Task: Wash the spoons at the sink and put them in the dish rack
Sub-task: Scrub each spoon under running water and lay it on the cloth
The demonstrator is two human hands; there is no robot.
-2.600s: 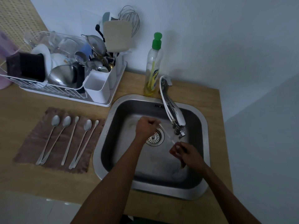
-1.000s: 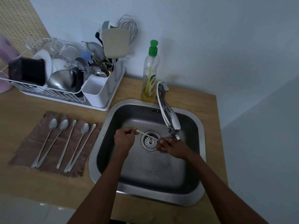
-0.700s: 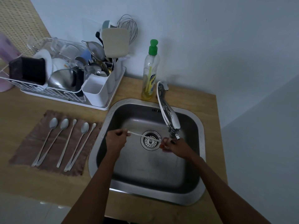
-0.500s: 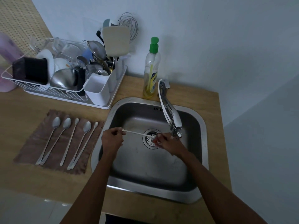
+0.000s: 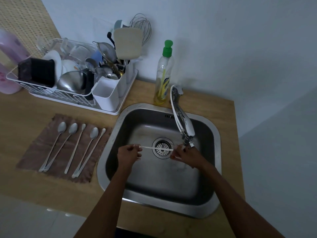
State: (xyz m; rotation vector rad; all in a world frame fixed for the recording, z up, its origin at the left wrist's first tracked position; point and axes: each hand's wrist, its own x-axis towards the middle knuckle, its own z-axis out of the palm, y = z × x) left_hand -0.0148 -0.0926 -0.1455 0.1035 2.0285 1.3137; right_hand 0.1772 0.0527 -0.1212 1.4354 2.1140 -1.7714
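Spanning the drain [image 5: 162, 154] almost level, the spoon [image 5: 154, 148] hangs between our hands inside the sink [image 5: 217, 138]: the fingers of our left hand [image 5: 128, 154] pinch one end, those of our right hand [image 5: 186, 156] curl round the other, just under the faucet [image 5: 182, 122]. Left, five spoons [image 5: 93, 133] lie on a cloth [image 5: 34, 152]; the dish rack [image 5: 65, 98] stands behind them.

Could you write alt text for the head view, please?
The left hand and right hand hold a long spoon across the sink at the faucet. Five spoons lie on a brown cloth beside it, near the loaded dish rack.
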